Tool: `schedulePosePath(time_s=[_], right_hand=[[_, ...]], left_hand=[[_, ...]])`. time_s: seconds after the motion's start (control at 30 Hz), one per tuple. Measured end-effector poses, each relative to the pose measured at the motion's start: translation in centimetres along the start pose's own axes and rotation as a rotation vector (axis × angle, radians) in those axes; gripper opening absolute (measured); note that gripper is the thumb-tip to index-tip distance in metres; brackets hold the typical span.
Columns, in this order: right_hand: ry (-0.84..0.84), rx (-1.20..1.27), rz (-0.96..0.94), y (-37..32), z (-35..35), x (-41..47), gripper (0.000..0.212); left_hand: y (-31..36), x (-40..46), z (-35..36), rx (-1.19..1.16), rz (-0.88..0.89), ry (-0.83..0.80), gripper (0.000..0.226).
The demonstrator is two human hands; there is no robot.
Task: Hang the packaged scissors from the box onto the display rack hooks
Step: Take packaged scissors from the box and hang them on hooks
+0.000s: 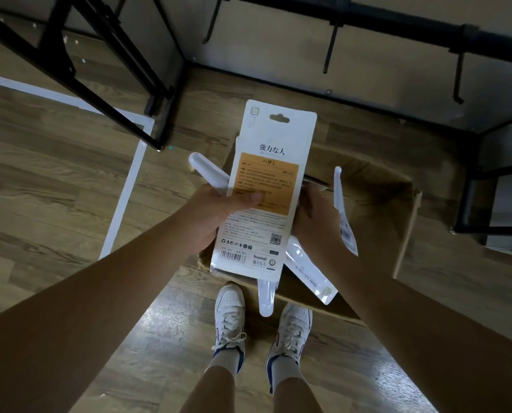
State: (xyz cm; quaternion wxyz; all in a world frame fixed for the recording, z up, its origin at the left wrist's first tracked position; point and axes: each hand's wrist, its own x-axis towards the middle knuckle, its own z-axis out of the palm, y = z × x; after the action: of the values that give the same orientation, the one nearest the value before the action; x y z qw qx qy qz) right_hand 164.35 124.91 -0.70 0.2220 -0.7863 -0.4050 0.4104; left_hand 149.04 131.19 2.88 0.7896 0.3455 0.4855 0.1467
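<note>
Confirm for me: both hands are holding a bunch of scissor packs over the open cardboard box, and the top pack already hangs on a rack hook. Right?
Not quite. The head view shows the top pack not on any hook: the left hand grips it, thumb across its printed back, with the right hand holding the bunch. The rack hooks above are bare. The rest stands: the packs are over the open cardboard box.

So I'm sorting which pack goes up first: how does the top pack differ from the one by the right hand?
The top pack lies flat toward the camera, its printed back, orange panel and hang hole readable; the side pack is turned edge-on, showing just a sliver and a barcode. The left hand pinches the top pack with its thumb; the side pack sits by the right hand. Both are white.
</note>
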Motion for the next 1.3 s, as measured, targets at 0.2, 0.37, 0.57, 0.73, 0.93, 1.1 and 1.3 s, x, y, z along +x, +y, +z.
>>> schedulePosePath(time_s=[0.2, 0.37, 0.57, 0.73, 0.93, 1.1, 1.3], right_hand=[[-0.008, 0.072, 0.011, -1.3, -1.3, -0.5, 0.019], [-0.02, 0.072, -0.035, -2.0, -2.7, -0.9, 0.015], [-0.06, 0.176, -0.123, -6.1, -7.1, -3.7, 0.027], [-0.004, 0.194, -0.157, -11.5, -14.5, -7.8, 0.025], [0.172, 0.398, -0.229, -19.9, -25.0, -14.2, 0.021], [0.304, 0.668, -0.267, -25.9, -30.7, -18.3, 0.019], [0.392, 0.808, -0.392, -31.8, -36.4, -22.7, 0.012]], left_hand=[[1.8, -1.4, 0.7, -0.043, 0.013, 0.061, 0.022], [2.6, -2.6, 1.3, -0.027, 0.051, 0.085, 0.02], [5.8, -6.1, 2.5, -0.03, 0.059, 0.111, 0.021], [13.5, -12.4, 4.4, 0.081, 0.185, 0.103, 0.038], [25.7, -22.5, 8.3, 0.188, 0.39, 0.055, 0.025], [31.1, -28.9, 12.1, 0.218, 0.523, 0.071, 0.03], [34.7, -34.8, 16.6, 0.24, 0.623, 0.274, 0.019]])
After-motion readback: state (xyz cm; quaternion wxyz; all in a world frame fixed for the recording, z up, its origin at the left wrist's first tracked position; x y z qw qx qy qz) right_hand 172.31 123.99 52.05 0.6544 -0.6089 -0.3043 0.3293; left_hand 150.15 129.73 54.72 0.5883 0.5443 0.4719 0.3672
